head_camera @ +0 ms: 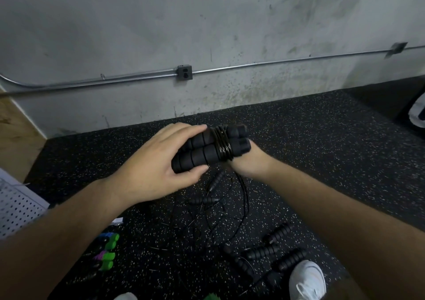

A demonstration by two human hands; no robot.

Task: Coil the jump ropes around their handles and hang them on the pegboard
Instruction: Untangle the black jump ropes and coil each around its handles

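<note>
Stained grey wall (138, 23), speckled floor (322, 138)

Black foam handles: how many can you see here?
8 handles: two in the left hand, right hand beside; two on the floor below; four by the white shoe. More may be hidden.

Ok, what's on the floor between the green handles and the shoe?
Head view: tangled cord and several black handles lie on the mat between the green handles and the shoe.
</note>
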